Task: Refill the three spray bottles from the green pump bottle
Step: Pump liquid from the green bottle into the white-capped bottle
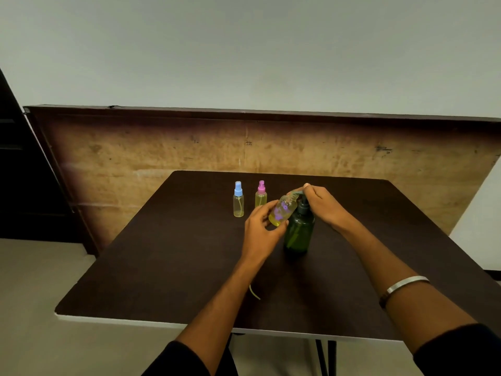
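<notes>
We hold an uncapped spray bottle (pixel 282 210) tilted in our left hand (pixel 261 229), fingers curled round its base, its mouth up under the spout of the green pump bottle (pixel 299 229). Our right hand (pixel 324 204) arches over the pump head, fingers pressing it. Left of the pump bottle stand the pink-capped bottle (pixel 261 195) and blue-capped bottle (pixel 238 200).
</notes>
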